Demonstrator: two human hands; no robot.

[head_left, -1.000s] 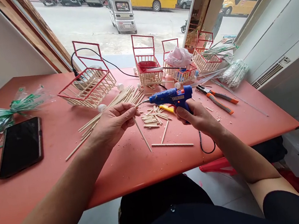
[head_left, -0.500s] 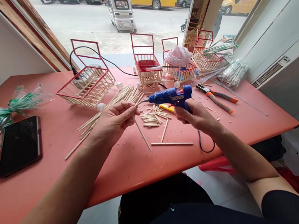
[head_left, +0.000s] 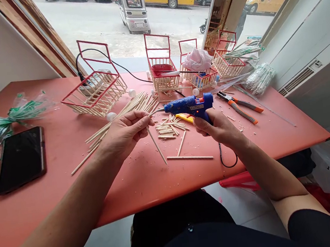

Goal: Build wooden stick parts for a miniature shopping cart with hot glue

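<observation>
Between the thumb and fingers of my left hand (head_left: 132,131) a thin wooden stick (head_left: 157,145) is pinched, slanting down to the right. My right hand (head_left: 218,127) is wrapped round the grip of a blue hot glue gun (head_left: 188,105), whose small light glows. Its nozzle points left, right at my left fingertips; whether it touches the stick I cannot make out. Below the gun lie a pile of short cut sticks (head_left: 167,131) and a yellow-handled tool (head_left: 184,118), partly hidden. One longer stick (head_left: 190,158) lies flat nearer the table edge.
Several small stick-built carts with red rims, one a tilted cart (head_left: 93,92), line the back of the pink table (head_left: 131,195). Long sticks (head_left: 95,142) lie behind my left hand. Pliers (head_left: 236,106) are at right, a phone (head_left: 20,159) at left. The gun's black cord (head_left: 229,165) loops near the edge.
Almost nothing differs. The glue gun and my right hand have shifted very slightly right; my left hand keeps the stick in the same place.
</observation>
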